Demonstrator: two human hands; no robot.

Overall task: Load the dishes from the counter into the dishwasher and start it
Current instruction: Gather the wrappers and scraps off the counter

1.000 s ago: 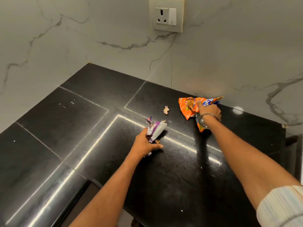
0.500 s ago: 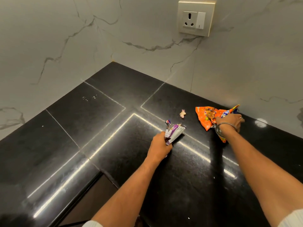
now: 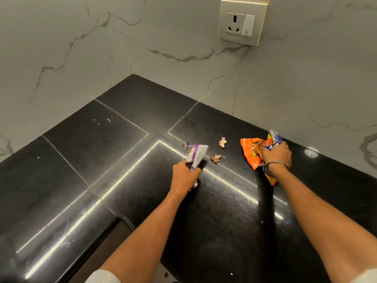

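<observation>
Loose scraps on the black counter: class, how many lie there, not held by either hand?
2. One pale scrap lies between the two wrappers, nearer the wall; a second scrap lies just nearer the person, right of the purple-and-white wrapper. Others may be hidden.

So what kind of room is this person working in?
Most likely a home kitchen: a polished black stone counter set into a corner of marble-look walls, a wall socket above it, and snack wrappers being cleared.

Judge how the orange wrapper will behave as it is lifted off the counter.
The orange wrapper looks floppy: it crumples where the right hand grips it. It is probably very light, being thin, flattened film. Its glossy surface may slip, and it should drag easily across the smooth counter.
</observation>
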